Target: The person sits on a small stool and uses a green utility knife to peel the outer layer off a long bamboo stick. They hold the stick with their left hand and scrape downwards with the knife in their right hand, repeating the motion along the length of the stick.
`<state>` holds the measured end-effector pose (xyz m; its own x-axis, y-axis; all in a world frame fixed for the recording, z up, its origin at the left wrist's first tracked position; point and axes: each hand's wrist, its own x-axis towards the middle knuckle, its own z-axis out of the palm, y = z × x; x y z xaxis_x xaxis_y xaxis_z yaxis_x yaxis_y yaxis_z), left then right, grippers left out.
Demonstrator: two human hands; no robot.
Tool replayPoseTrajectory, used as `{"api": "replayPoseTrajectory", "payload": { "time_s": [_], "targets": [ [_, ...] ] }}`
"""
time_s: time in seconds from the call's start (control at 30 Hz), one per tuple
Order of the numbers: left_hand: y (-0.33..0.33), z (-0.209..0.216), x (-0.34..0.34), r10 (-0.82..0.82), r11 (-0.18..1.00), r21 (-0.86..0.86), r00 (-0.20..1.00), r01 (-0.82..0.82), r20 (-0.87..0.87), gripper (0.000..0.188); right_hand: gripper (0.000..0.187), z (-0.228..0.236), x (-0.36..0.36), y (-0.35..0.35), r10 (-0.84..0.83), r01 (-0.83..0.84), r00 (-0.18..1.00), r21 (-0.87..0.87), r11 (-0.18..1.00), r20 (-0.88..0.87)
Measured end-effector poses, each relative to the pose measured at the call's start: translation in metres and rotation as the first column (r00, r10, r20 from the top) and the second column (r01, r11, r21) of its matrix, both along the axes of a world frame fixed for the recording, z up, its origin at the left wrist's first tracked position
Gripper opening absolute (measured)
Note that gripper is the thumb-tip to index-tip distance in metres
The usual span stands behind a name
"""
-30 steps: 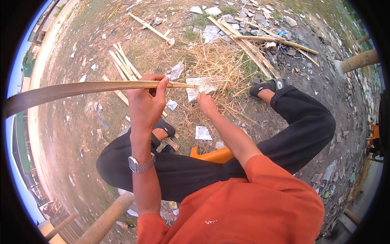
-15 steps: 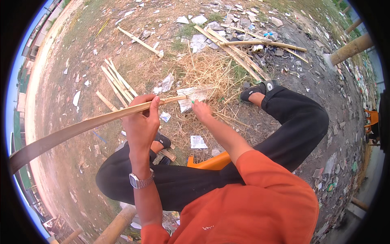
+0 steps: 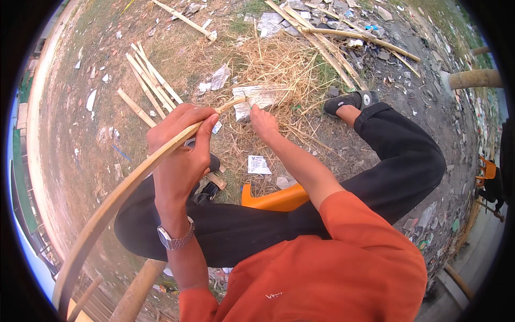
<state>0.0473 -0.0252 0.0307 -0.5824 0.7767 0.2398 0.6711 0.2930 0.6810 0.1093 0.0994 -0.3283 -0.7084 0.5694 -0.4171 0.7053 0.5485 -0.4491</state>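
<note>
My left hand is wrapped round a long bamboo strip, thumb and fingers pressed against it. From the lower left the strip curves up through this hand, and its thin far end points toward my right hand. My right hand is closed close to that end, fingers bent; what it grips is mostly hidden, though a bit of green showed there a moment ago. Behind the strip's end lies a pale, flat, worn slab on the ground, with thin straw-like shavings heaped around it.
Several split bamboo strips lie at left, and longer bamboo pieces at the far right among rubble. An orange plastic piece shows beneath my legs. A printed paper lies between my feet. Bamboo poles stand at the right edge.
The strip's near end has swung down and toward me, so it now slopes more steeply. My left hand has turned with it and come slightly nearer. The right hand stays by the thin end.
</note>
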Motion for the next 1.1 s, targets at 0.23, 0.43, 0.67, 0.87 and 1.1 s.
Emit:
{"api": "replayPoseTrajectory", "payload": {
  "time_s": [0.23,0.43,0.67,0.87,1.1],
  "targets": [
    [-0.027,-0.021,-0.021,0.277,0.956,0.06,0.949,-0.288,0.152,0.011,0.024,0.003,-0.009,0.012,-0.034,0.033,0.998,0.013,0.999,0.056],
    [-0.028,-0.018,-0.033,0.396,0.906,0.018,0.86,-0.423,0.323,0.017,0.045,0.03,0.036,0.006,-0.178,0.174,0.984,-0.168,0.97,-0.01],
    [-0.023,-0.02,-0.032,0.387,0.915,0.047,0.905,-0.401,0.174,0.02,0.042,0.179,0.006,0.02,-0.21,0.14,0.952,-0.297,0.945,-0.222],
    [-0.02,-0.012,-0.026,0.338,0.941,-0.015,0.934,-0.339,0.119,0.019,0.032,0.247,0.024,-0.043,-0.122,-0.03,0.85,-0.278,0.96,-0.513],
    [-0.02,-0.018,-0.025,0.303,0.948,0.074,0.948,-0.31,0.094,0.016,0.029,0.263,0.02,-0.066,-0.103,0.013,0.876,-0.189,0.982,-0.472]
  ]
}}
